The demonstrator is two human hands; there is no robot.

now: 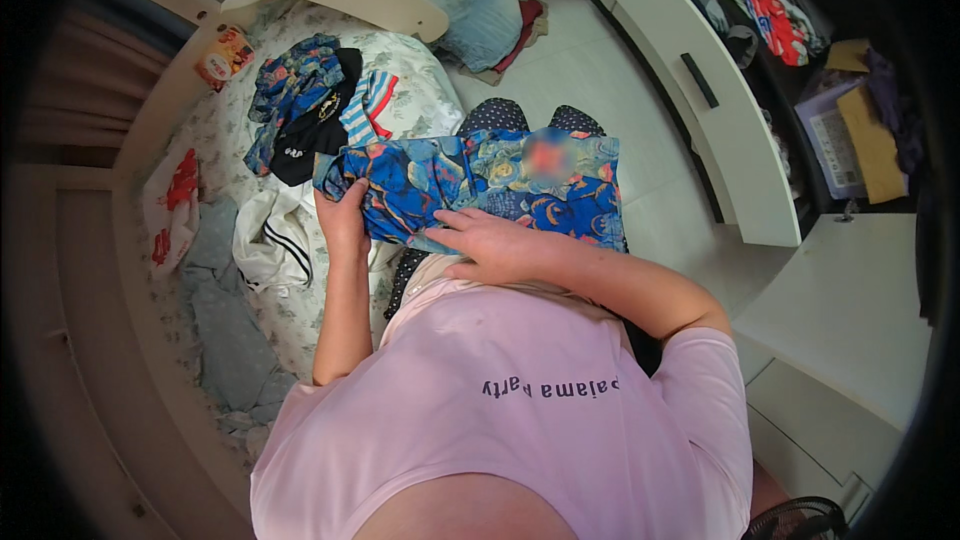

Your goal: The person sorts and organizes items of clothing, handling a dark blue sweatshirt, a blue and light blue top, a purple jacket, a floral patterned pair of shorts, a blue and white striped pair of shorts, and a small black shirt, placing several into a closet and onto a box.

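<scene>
A blue garment with a colourful floral pattern (480, 184) lies folded in a long strip across my lap. My left hand (346, 214) grips its left end, the thumb on top of the cloth. Palm down, my right hand (484, 244) rests on the near edge at the middle, its fingers spread and not gripping. Beyond my left hand, on the bed, are a crumpled blue patterned garment (296, 82), a black garment (311, 127) and a striped one with red trim (367, 109). A white garment with dark stripes (274, 240) lies beside my left forearm.
A bed with a floral sheet (420, 82) is at the left, holding a grey cloth (232, 330) and a red-and-white bag (172, 210). Folded jeans (484, 26) top a pile on the floor. An open drawer (705, 90) and a box (832, 135) stand right.
</scene>
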